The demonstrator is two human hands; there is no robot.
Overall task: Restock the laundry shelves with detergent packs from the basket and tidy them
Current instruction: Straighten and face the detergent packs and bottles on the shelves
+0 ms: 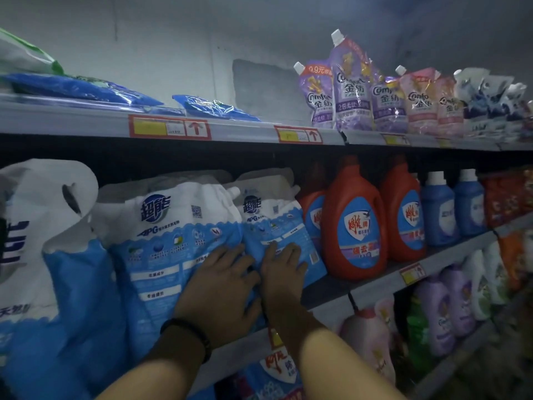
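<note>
Pressing flat with both, your left hand (222, 287) sits on the big blue-white detergent pack (173, 241) mid-frame, fingers spread, gripping nothing; right hand (284, 272) same on the next pack (274, 220), beside red bottles (354, 223); purple pouches (346, 90) upper right.

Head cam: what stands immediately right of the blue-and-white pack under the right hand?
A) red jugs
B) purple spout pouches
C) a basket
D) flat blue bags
A: the right hand lies flat on the blue-and-white detergent pack, and the red jugs stand upright right beside it at the same level.
</note>
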